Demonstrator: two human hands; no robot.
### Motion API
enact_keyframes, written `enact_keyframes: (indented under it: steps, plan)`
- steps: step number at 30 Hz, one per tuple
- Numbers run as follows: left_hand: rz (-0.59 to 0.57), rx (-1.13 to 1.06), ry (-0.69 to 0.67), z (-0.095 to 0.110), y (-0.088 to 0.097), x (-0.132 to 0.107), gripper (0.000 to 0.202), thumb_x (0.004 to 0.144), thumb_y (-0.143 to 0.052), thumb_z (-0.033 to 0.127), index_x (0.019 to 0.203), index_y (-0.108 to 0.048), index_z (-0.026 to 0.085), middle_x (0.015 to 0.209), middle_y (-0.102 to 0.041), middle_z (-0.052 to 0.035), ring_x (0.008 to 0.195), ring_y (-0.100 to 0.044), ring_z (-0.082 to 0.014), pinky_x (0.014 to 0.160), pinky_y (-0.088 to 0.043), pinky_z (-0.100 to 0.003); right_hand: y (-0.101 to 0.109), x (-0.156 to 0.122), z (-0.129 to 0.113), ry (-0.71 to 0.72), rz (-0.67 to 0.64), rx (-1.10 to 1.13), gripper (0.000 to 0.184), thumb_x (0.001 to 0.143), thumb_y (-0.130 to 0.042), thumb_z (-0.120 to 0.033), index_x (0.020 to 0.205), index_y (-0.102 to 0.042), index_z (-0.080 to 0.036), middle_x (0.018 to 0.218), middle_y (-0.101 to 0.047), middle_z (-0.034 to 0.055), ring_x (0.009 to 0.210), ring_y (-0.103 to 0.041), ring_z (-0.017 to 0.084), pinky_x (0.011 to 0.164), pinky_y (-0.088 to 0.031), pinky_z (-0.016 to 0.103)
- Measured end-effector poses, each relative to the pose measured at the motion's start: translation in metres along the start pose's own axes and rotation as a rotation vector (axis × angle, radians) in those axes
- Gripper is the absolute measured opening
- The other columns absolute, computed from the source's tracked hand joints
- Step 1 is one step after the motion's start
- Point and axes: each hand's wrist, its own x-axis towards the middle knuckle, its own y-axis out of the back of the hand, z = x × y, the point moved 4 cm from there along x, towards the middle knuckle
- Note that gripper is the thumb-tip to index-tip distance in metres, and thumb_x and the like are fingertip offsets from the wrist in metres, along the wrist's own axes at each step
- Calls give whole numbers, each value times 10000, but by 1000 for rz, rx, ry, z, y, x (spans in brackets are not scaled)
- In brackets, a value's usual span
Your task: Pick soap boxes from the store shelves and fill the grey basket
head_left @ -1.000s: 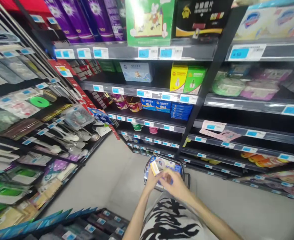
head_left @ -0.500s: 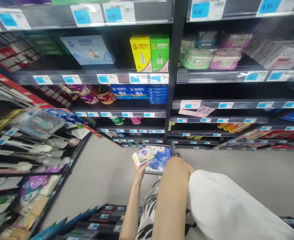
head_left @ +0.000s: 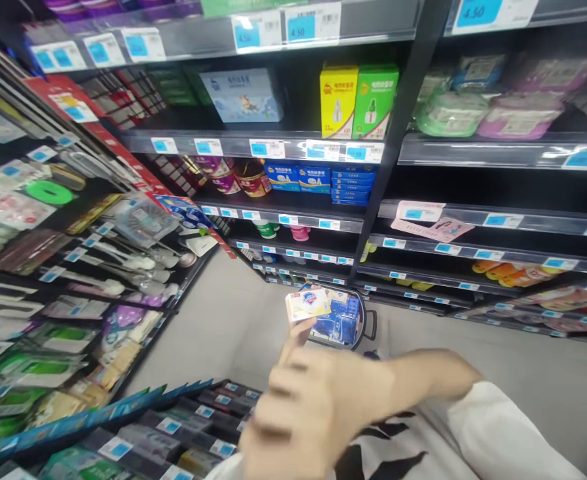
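A white and yellow soap box (head_left: 309, 303) is gripped in my left hand (head_left: 300, 330), its blue round logo facing up. Below it on the floor stands a dark basket (head_left: 360, 333) holding blue packs (head_left: 337, 327) and another white box, partly covered by the soap box. My right hand (head_left: 303, 407) is large and blurred in the foreground, lying across my left forearm and hiding most of it. Its fingers look bent, but the smear hides whether anything is in them.
Dark shelves ahead carry a yellow box (head_left: 338, 101), a green box (head_left: 376, 103), a light blue box (head_left: 243, 95) and plastic soap dishes (head_left: 453, 113). Hanging utensils (head_left: 133, 260) line the left. A low shelf (head_left: 208, 413) is near my left side. Grey floor (head_left: 200, 313) lies between.
My right arm has swung down and left, bringing the right hand into view over my left forearm. The camera has turned leftward. The soap box stays in my left hand above the basket.
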Motion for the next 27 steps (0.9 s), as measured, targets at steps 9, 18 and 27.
enact_keyframes:
  steps: [9,18,27]
  plan:
    - [9,-140,19,13,-6,-6,827,486,-916,611,1173,-699,206,1254,-710,-127,1194,-644,-436,1041,-533,-598,50,-30,102,-404,-8,19,600,854,-796,-513,1373,-614,-275,1290,-672,93,1162,-633,304,975,-552,428]
    - [61,569,-383,82,-33,-9,597,643,-905,266,1203,-701,222,1226,-634,-108,1171,-619,-316,1019,-517,-427,-10,-88,136,-588,135,504,695,786,-809,-305,1415,-528,-210,1388,-637,141,1225,-660,283,1035,-549,411]
    - [44,716,-438,85,-37,-9,595,680,-908,255,1238,-702,247,1236,-643,-113,1146,-643,-306,968,-545,-403,-15,-106,146,-584,258,577,751,732,-891,-482,1343,-557,-199,1337,-649,176,1229,-655,314,1082,-517,461]
